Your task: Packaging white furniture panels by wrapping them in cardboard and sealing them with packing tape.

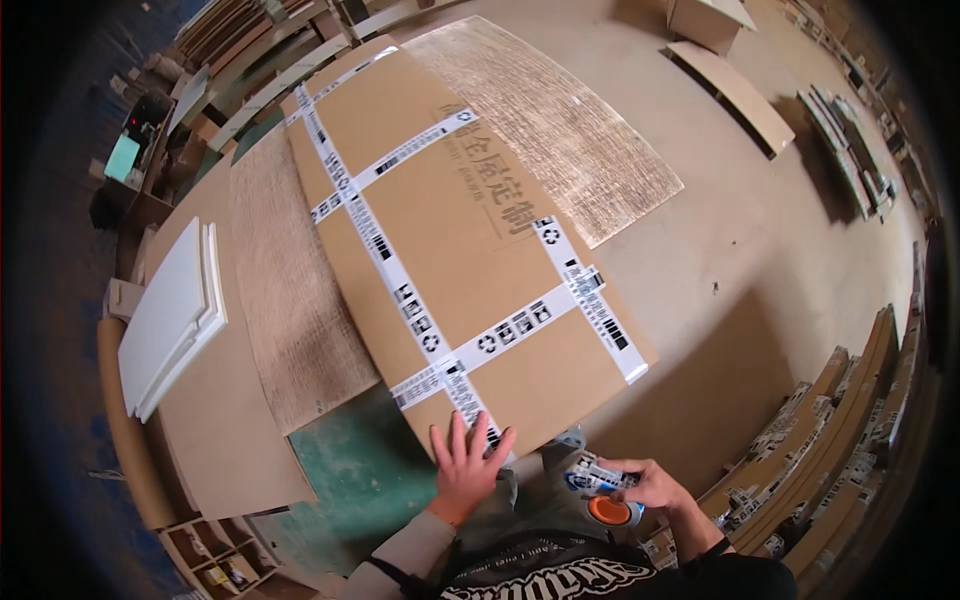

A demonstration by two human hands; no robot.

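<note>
A long flat cardboard package (455, 225), bound with strips of white printed tape, lies on a worn carpeted work table (290, 300). My left hand (468, 462) presses flat, fingers spread, on the near corner of the package where a tape strip ends. My right hand (650, 487) holds a tape dispenser (605, 492) with an orange core and a roll of white printed tape, just off the package's near edge, close to my body.
White panels (170, 320) lie stacked on a board at the left. Taped cardboard packages (830, 450) lean in a row at the right. Loose boards (735, 90) and a box (705, 20) rest on the concrete floor beyond. A green surface (350, 480) shows below the table.
</note>
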